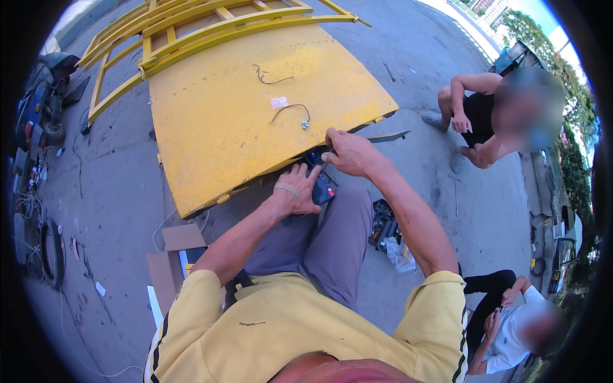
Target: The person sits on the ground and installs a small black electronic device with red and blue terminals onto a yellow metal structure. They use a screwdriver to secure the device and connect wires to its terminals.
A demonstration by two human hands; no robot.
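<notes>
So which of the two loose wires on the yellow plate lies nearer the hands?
The lighter grey wire with a small connector at its end, just above the right hand. The darker wire lies farther up the yellow plate.

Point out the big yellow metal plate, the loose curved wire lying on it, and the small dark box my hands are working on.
Big yellow metal plate (217,121), head view, bare middle of its surface.
Loose curved wire (288,110), head view, top of its arc.
Small dark box (322,189), head view, exposed corner beside the left hand.
</notes>
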